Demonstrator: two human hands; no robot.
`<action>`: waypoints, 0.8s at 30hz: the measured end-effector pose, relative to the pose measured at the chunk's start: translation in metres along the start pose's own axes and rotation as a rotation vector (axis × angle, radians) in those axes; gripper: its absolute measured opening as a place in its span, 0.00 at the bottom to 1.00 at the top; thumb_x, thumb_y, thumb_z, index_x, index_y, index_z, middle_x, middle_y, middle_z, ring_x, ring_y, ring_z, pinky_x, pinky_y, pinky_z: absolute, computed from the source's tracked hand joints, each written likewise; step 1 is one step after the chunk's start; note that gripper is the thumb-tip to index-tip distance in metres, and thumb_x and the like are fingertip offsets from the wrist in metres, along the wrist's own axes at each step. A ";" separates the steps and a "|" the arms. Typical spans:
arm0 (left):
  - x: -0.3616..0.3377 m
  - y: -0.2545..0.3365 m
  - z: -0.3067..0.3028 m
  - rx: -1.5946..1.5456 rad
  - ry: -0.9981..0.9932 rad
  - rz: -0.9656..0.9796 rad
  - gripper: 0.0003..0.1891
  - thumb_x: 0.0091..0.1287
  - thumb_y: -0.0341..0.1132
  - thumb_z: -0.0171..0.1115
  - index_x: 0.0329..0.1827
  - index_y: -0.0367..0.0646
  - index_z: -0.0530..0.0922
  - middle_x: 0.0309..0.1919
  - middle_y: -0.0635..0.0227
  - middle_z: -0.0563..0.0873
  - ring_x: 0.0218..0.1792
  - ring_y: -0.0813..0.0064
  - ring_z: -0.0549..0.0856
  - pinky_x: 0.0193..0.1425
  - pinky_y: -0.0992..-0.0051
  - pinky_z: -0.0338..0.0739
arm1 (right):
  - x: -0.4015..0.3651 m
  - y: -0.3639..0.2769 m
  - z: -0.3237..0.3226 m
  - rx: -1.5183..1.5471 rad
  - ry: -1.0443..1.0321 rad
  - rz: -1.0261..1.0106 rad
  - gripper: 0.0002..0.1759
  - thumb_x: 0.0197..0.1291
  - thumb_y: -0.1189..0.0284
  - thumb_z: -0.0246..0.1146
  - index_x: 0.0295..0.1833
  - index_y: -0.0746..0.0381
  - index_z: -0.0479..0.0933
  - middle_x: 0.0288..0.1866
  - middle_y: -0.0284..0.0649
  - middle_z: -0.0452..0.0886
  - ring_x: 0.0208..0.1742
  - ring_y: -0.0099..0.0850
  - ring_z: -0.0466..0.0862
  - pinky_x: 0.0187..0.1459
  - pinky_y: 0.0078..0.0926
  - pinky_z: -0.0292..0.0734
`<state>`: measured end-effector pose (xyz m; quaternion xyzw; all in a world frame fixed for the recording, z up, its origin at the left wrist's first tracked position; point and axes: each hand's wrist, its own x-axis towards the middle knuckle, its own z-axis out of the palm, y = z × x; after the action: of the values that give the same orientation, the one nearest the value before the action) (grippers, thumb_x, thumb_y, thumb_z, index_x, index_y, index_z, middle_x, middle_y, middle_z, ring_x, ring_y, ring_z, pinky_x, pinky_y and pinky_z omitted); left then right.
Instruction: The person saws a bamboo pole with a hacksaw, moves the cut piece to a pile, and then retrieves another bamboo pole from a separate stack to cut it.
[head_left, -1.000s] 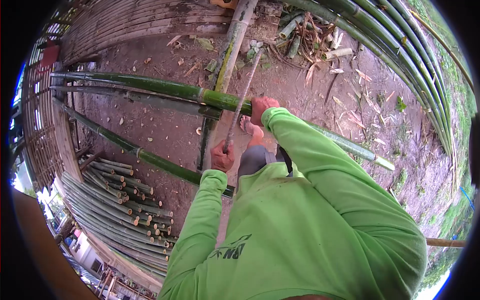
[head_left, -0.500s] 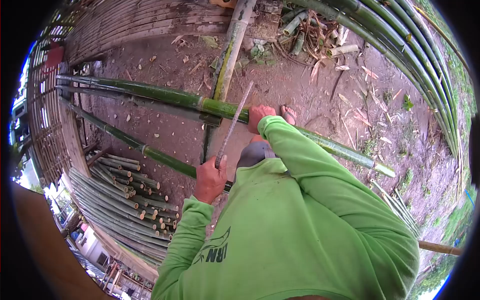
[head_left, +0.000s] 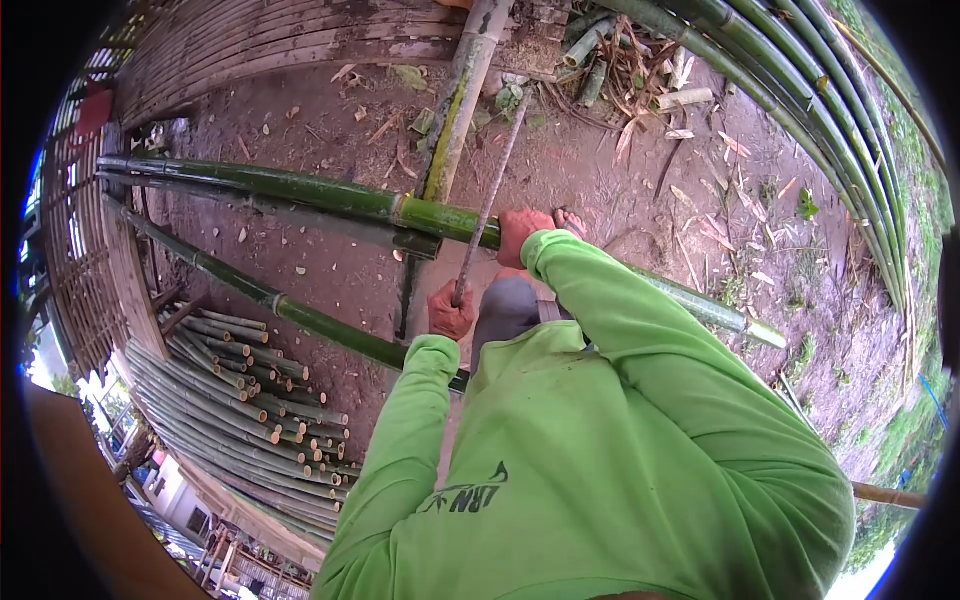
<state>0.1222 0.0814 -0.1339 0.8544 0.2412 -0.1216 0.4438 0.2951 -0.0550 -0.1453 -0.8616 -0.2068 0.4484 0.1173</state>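
My left hand (head_left: 450, 316) is closed around the near end of a long, thin saw (head_left: 489, 198), seen nearly edge-on. Its blade crosses a thick green bamboo pole (head_left: 290, 186) and reaches beyond it. Just right of the blade, my right hand (head_left: 522, 236) grips the same pole from above. The pole runs from the slatted structure at left to beneath my right sleeve, its pale end showing further right. A darker bamboo piece (head_left: 330, 224) lies alongside it, with a cut end near the blade. The saw's teeth are too small to make out.
Another bamboo pole (head_left: 340, 325) runs nearer my body. A support pole (head_left: 462, 110) extends away under the held one. Stacked cut bamboo (head_left: 240, 415) stands lower left; long green poles (head_left: 800, 90) curve at upper right. Bamboo scraps (head_left: 685, 98) litter the muddy ground. My foot (head_left: 570, 220) shows beyond my right hand.
My left hand has moved forward and to the right, pushing the saw further across the pole. My right hand stays on the bamboo. The view has shifted slightly.
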 end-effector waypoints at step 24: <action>-0.001 0.086 -0.029 0.182 0.051 -0.009 0.17 0.68 0.41 0.57 0.25 0.38 0.75 0.18 0.48 0.78 0.25 0.42 0.80 0.31 0.52 0.72 | 0.007 0.008 -0.015 -0.047 0.001 -0.002 0.16 0.44 0.71 0.64 0.42 0.62 0.84 0.41 0.51 0.85 0.46 0.45 0.86 0.48 0.39 0.82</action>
<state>0.1653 0.0628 -0.0566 0.8930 0.2441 -0.1230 0.3576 0.3132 -0.0591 -0.1447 -0.8643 -0.2179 0.4427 0.0974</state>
